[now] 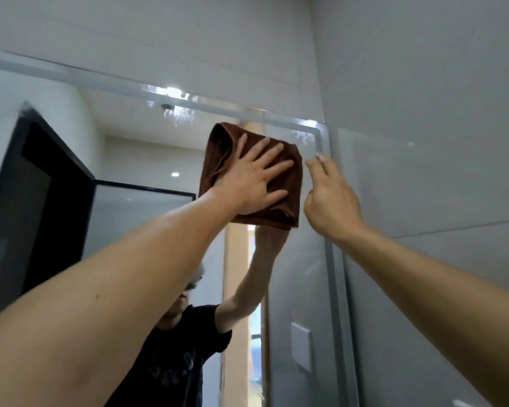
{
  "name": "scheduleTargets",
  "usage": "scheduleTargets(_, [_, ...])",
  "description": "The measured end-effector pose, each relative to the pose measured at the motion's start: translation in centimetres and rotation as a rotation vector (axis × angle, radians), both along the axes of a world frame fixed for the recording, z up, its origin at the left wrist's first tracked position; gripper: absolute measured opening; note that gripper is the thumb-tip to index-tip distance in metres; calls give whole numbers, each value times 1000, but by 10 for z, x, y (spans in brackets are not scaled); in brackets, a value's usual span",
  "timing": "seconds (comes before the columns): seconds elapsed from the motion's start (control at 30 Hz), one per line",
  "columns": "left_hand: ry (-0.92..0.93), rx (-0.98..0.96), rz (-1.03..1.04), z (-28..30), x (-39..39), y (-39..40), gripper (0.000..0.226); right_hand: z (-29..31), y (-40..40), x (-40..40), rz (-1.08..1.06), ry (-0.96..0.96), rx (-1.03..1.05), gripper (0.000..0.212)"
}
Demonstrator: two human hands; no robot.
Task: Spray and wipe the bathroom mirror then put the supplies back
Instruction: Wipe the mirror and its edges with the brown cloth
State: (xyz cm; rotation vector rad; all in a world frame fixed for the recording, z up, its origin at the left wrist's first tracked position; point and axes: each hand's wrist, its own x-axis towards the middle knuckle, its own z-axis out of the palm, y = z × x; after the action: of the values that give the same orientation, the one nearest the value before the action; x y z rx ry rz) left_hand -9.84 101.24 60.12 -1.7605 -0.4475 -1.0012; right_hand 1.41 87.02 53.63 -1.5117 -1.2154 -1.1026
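Note:
A folded brown cloth (218, 154) lies flat against the bathroom mirror (147, 218) near its upper right corner. My left hand (256, 180) presses the cloth onto the glass with straight, spread fingers. My right hand (329, 195) is raised just right of the cloth, its fingertips touching the mirror's frosted right border (334, 259); it holds nothing. Spray droplets (174, 113) glisten on the glass along the top edge. No spray bottle is in view.
Grey tiled wall (423, 113) surrounds the mirror above and to the right. The mirror reflects a person with raised arms, a dark door frame (41, 186) at the left and a white wall plate (301, 349).

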Motion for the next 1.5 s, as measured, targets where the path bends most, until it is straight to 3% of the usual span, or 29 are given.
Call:
scheduleTargets(0.07, [-279,-73,58,29,3,-6,71,3,2,1,11,-42,-3,60])
scheduleTargets(0.17, [-423,-142,81,43,30,-18,75,11,6,10,32,-81,15,60])
scheduleTargets(0.37, [-71,-38,1,39,61,-18,70,16,2,23,8,-53,42,61])
scheduleTargets(0.53, [-97,-62,48,64,81,-28,66,17,-8,25,0,-41,18,53])
scheduleTargets(0.8, [-62,-152,85,84,126,-54,70,15,-22,31,-3,-77,23,62])
scheduleTargets(0.97, [-61,-128,41,43,115,-59,72,13,-25,34,20,7,39,68])
scheduleTargets(1.1, [-31,-142,6,-17,119,-56,87,-1,-23,34,52,55,73,51])
scheduleTargets(1.2, [-13,-134,-38,-77,122,-45,84,-17,-27,32,24,88,6,51])
scheduleTargets(1.37, [293,-164,-74,-176,96,-32,78,-42,-34,18,32,134,-117,62])
scheduleTargets(1.5, [456,-178,-119,-179,73,-26,73,-42,-39,11,44,159,-140,65])
